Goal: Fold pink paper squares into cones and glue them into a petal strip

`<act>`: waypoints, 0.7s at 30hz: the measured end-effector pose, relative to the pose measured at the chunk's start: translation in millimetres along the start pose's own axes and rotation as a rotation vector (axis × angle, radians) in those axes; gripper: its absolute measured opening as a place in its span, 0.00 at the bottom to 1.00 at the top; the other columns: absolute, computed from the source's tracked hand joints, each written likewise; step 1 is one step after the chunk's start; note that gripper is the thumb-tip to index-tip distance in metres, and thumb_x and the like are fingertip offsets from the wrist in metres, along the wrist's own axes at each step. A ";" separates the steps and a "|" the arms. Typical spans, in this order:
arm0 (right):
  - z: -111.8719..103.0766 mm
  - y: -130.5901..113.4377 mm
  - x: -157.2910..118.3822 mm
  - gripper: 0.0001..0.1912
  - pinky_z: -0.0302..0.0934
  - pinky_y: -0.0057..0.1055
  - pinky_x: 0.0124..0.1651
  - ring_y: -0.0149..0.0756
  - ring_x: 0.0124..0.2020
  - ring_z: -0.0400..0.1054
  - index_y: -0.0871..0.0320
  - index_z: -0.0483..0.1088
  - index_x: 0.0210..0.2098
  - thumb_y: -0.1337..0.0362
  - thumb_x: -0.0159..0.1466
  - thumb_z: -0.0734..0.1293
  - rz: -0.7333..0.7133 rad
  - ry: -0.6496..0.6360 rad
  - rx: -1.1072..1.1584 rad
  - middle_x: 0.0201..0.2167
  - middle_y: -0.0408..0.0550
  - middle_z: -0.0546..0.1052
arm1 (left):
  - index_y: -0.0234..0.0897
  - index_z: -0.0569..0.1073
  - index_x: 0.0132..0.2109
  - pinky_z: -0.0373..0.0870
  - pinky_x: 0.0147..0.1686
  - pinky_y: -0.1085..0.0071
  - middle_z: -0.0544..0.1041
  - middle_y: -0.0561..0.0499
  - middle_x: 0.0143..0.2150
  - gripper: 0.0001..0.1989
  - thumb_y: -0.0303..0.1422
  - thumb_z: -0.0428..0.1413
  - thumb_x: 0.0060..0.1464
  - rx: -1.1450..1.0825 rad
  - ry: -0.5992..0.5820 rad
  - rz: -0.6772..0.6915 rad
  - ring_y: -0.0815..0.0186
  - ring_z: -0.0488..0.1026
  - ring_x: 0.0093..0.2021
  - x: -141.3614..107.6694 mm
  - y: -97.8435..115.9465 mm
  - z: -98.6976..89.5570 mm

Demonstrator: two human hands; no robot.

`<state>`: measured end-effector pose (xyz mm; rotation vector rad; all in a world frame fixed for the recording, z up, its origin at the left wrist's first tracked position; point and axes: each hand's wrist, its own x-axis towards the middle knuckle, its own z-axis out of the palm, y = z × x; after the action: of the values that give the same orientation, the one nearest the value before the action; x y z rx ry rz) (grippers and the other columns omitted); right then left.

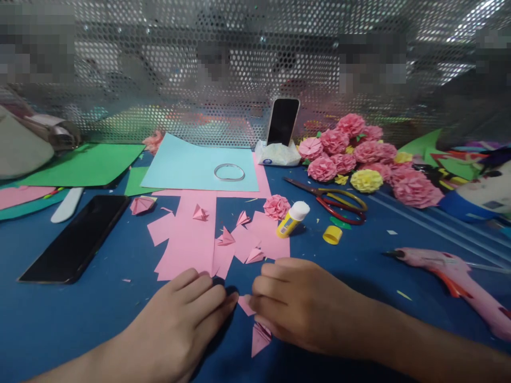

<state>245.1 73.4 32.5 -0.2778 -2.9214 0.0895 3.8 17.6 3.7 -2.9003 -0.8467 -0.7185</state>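
My left hand [192, 314] and my right hand [301, 306] meet low over the blue table, fingers curled inward. Between their fingertips is a small piece of pink paper [246, 306]; the right fingers pinch it, and the left thumb and index finger are closed at its left edge. Part of the paper is hidden behind the right fingers. Just below the right hand lies a pink pleated paper triangle [261, 340]. Beyond the hands, several small folded pink pieces [226, 237] rest on flat pink paper sheets [191, 234].
An uncapped glue stick [288, 226] stands by a pink paper flower [277, 207], its yellow cap [332, 235] to the right. Scissors [339, 201] lie behind, a pink glue gun [443, 266] at right. A black phone [77, 239] lies left; another phone [283, 122] leans upright at the back.
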 end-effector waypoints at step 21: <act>-12.6 -8.5 -0.5 0.09 0.50 0.35 0.34 0.35 0.33 0.58 0.61 0.71 0.29 0.70 0.68 0.66 -0.035 -0.131 0.026 0.32 0.44 0.73 | 0.25 0.69 0.56 0.62 0.34 0.60 0.71 0.42 0.39 0.17 0.23 0.42 0.65 -0.188 -0.153 -0.034 0.56 0.65 0.36 -0.7 -9.6 -8.4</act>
<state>246.7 65.4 45.4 -0.2242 -3.0513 0.1457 -5.2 24.1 10.1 -3.1499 -0.8902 -0.6157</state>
